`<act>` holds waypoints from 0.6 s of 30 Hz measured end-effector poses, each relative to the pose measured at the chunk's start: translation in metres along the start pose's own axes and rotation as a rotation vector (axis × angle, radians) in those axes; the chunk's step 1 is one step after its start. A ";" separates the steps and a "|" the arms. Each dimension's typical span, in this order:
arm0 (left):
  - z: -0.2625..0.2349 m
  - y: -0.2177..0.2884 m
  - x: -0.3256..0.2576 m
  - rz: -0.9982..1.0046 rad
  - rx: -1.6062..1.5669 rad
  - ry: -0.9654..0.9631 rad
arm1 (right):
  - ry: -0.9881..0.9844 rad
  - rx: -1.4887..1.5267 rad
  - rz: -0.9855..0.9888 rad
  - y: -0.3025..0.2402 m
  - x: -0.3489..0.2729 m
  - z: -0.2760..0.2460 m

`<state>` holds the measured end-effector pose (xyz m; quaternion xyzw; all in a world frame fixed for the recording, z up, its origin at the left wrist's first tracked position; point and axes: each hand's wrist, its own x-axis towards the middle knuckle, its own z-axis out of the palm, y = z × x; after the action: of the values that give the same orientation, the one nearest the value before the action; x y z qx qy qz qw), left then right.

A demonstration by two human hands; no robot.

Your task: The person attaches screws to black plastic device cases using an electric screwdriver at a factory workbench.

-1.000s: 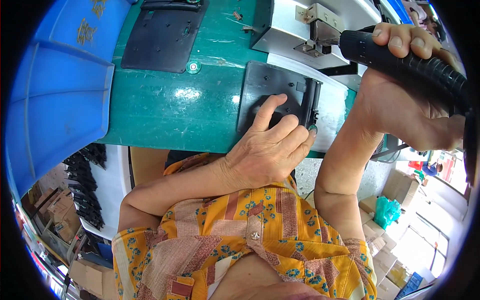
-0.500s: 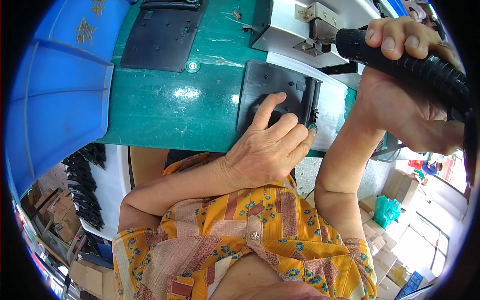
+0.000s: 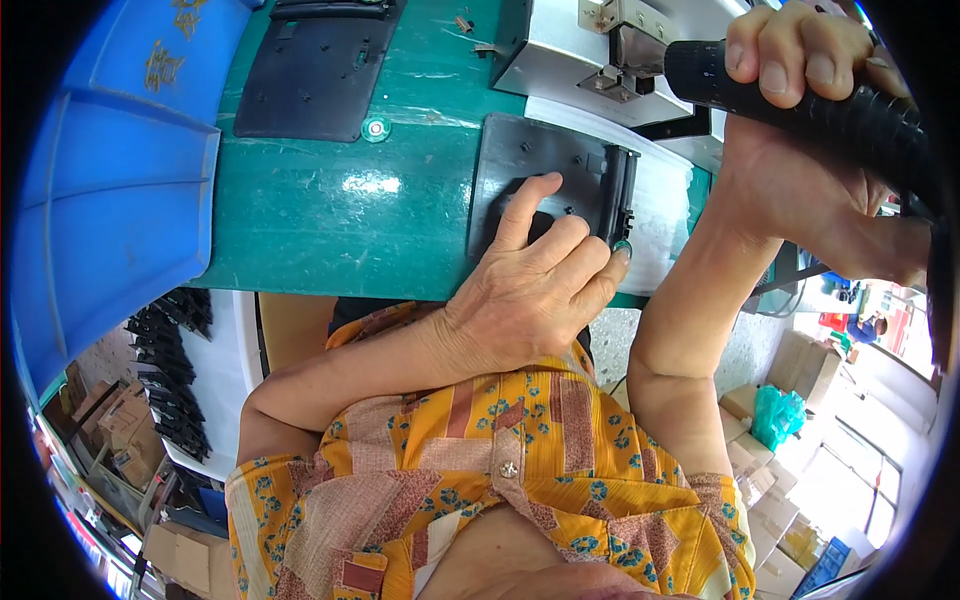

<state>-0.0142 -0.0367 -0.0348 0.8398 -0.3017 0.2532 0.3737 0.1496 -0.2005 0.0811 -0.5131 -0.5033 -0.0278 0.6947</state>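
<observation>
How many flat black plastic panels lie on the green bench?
2: one black panel under the left hand, beside the right hand; another black panel farther back left. More may be hidden.

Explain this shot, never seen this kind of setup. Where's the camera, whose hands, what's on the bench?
The picture comes from a wide fisheye camera worn on a person's head, looking down, so straight edges bend and the person's own patterned shirt fills the bottom.

There is no robot, only two bare hands. The left hand lies flat on a black plastic plate, pressing it onto the green bench. The right hand grips a black ribbed tool handle whose tip points at a grey metal machine block.

A second black plate lies farther back on the bench. A big blue bin stands to the left. Below it, more black parts lie on a white surface.
</observation>
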 end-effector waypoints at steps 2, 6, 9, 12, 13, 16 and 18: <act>-0.001 0.000 -0.002 -0.002 -0.002 -0.001 | 0.024 0.015 0.010 -0.005 -0.005 0.003; -0.001 0.000 -0.003 -0.004 0.006 0.001 | 0.054 0.050 0.026 -0.004 -0.005 0.028; -0.002 0.001 -0.002 -0.014 -0.006 -0.010 | 0.085 0.078 0.039 -0.002 -0.006 0.028; 0.002 0.001 -0.003 -0.012 -0.002 0.023 | 0.132 0.099 0.062 -0.008 -0.016 0.038; 0.002 0.000 -0.004 -0.014 -0.008 0.016 | 0.151 0.105 0.073 -0.011 -0.021 0.038; 0.002 0.000 -0.002 -0.010 0.013 0.023 | 0.213 0.118 0.113 -0.026 -0.038 0.034; 0.002 -0.002 -0.003 -0.003 0.037 0.035 | 0.260 0.119 0.141 -0.034 -0.049 0.033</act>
<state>-0.0146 -0.0362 -0.0389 0.8424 -0.2890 0.2728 0.3638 0.0842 -0.2154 0.0671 -0.4971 -0.3726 -0.0151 0.7835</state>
